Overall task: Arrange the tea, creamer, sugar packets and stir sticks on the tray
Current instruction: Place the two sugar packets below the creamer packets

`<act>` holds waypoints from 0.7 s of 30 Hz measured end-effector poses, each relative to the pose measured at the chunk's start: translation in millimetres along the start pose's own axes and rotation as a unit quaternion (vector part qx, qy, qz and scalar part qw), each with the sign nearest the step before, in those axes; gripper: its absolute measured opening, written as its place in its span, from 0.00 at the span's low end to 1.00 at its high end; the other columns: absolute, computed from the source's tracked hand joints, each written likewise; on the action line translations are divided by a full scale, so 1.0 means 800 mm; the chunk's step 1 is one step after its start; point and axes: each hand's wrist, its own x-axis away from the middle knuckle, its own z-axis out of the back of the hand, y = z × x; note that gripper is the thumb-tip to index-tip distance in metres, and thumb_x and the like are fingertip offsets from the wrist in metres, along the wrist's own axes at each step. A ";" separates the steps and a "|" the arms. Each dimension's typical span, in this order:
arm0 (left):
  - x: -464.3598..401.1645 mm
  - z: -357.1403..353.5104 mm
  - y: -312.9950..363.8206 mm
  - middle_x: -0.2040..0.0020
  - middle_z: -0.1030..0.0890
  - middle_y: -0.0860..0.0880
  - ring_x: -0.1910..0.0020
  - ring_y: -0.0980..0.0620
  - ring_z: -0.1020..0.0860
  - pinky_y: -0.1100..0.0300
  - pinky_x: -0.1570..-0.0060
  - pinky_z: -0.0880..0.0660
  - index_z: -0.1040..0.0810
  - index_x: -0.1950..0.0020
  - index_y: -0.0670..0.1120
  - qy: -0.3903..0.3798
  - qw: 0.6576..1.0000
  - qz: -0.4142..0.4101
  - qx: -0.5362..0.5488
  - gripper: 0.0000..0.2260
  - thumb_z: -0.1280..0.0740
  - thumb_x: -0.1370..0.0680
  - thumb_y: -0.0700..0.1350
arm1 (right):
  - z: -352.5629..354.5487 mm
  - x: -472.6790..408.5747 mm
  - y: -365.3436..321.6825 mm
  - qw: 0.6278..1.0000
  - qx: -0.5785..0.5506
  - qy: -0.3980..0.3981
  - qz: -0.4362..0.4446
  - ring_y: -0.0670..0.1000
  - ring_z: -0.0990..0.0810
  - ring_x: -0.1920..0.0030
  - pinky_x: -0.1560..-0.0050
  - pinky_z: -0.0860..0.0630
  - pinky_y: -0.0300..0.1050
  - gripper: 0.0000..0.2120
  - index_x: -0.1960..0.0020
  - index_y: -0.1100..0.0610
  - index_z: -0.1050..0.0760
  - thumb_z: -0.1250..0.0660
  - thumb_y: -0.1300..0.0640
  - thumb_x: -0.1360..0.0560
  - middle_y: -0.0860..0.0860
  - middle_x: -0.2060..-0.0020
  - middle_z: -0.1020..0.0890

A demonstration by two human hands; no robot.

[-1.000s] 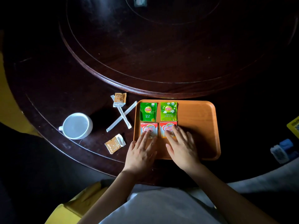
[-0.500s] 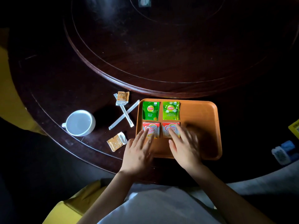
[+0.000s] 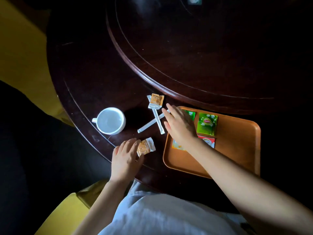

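The flat left hand (image 3: 126, 157) has its fingertips on a crinkled orange-brown sugar packet (image 3: 145, 147). Beyond it lie two crossed white paper stir sticks (image 3: 153, 122); the open right hand (image 3: 180, 127) reaches over them from above the rectangular orange plastic tray (image 3: 237, 150) on its right.

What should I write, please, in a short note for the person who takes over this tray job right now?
Left hand: open, fingers on the near sugar packet on the table, not lifted.
Right hand: open, empty, reaching off the tray toward the two crossed stir sticks.
Done: two green tea packets and two red creamer packets lie on the tray, partly hidden by the right arm.
Left: both stir sticks, the near sugar packet and the far sugar packet are off the tray. The white cup stands left of them.
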 end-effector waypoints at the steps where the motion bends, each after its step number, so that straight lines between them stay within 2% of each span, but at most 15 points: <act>1: 0.001 -0.002 -0.003 0.43 0.20 0.45 0.45 0.43 0.22 0.48 0.48 0.27 0.23 0.42 0.46 0.002 1.000 -0.007 0.000 0.21 0.27 0.34 0.48 | -0.002 -0.015 -0.005 1.000 0.003 -0.020 0.007 0.61 0.23 0.40 0.43 0.25 0.56 0.24 0.38 0.62 0.26 0.28 0.63 0.33 0.62 0.38 0.23; 4: 0.004 -0.010 -0.012 0.44 0.20 0.47 0.46 0.45 0.23 0.51 0.51 0.26 0.23 0.43 0.47 -0.001 0.999 -0.033 0.001 0.23 0.25 0.36 0.49 | -0.011 -0.053 -0.014 0.996 0.031 -0.077 0.018 0.58 0.39 0.28 0.31 0.39 0.53 0.24 0.28 0.59 0.40 0.40 0.63 0.23 0.58 0.27 0.37; 6: 0.003 -0.014 -0.015 0.45 0.19 0.47 0.47 0.45 0.23 0.52 0.52 0.26 0.23 0.43 0.47 -0.007 0.999 -0.046 0.000 0.24 0.24 0.37 0.49 | -0.019 -0.071 -0.016 0.996 0.040 -0.072 0.018 0.59 0.38 0.28 0.32 0.39 0.52 0.23 0.28 0.59 0.39 0.42 0.64 0.23 0.59 0.28 0.36; 8: 0.001 -0.017 -0.018 0.45 0.19 0.48 0.47 0.45 0.22 0.53 0.52 0.25 0.22 0.45 0.47 -0.003 0.999 -0.054 0.004 0.22 0.25 0.36 0.49 | -0.028 -0.085 -0.017 0.997 0.046 -0.061 0.014 0.60 0.30 0.35 0.37 0.32 0.53 0.20 0.33 0.61 0.33 0.40 0.66 0.25 0.60 0.35 0.27; 11: -0.004 -0.017 -0.020 0.47 0.19 0.49 0.48 0.46 0.22 0.54 0.53 0.25 0.22 0.46 0.47 0.019 0.998 -0.067 0.008 0.17 0.30 0.33 0.50 | -0.035 -0.097 -0.017 0.997 0.068 -0.037 0.026 0.60 0.18 0.55 0.58 0.20 0.49 0.16 0.50 0.63 0.22 0.28 0.70 0.37 0.60 0.57 0.17; 13: -0.006 -0.017 -0.020 0.48 0.18 0.49 0.49 0.47 0.22 0.55 0.55 0.25 0.21 0.47 0.47 0.030 0.997 -0.074 0.010 0.16 0.35 0.32 0.51 | -0.035 -0.099 -0.018 0.996 0.081 -0.020 0.033 0.58 0.17 0.64 0.68 0.19 0.45 0.16 0.57 0.62 0.20 0.25 0.71 0.44 0.58 0.65 0.17; 15: -0.006 -0.020 -0.019 0.49 0.18 0.49 0.50 0.47 0.21 0.56 0.57 0.24 0.20 0.48 0.47 0.038 0.996 -0.082 0.012 0.14 0.35 0.30 0.49 | -0.036 -0.100 -0.017 0.993 0.104 -0.011 0.049 0.56 0.17 0.68 0.73 0.21 0.43 0.14 0.61 0.60 0.20 0.24 0.70 0.45 0.55 0.69 0.17; 18: -0.007 -0.024 -0.020 0.49 0.18 0.49 0.49 0.47 0.22 0.54 0.59 0.23 0.20 0.48 0.46 0.044 0.995 -0.081 0.022 0.12 0.33 0.29 0.44 | -0.028 -0.102 -0.014 0.995 0.085 -0.014 0.052 0.55 0.19 0.75 0.79 0.25 0.42 0.13 0.67 0.59 0.22 0.25 0.72 0.47 0.54 0.75 0.20; 21: -0.007 -0.023 -0.019 0.50 0.17 0.49 0.50 0.47 0.21 0.56 0.60 0.22 0.20 0.49 0.45 0.048 0.994 -0.082 0.046 0.11 0.35 0.30 0.42 | -0.021 -0.097 -0.005 0.996 0.040 0.025 0.070 0.55 0.22 0.77 0.80 0.27 0.41 0.13 0.71 0.60 0.26 0.27 0.74 0.47 0.55 0.78 0.23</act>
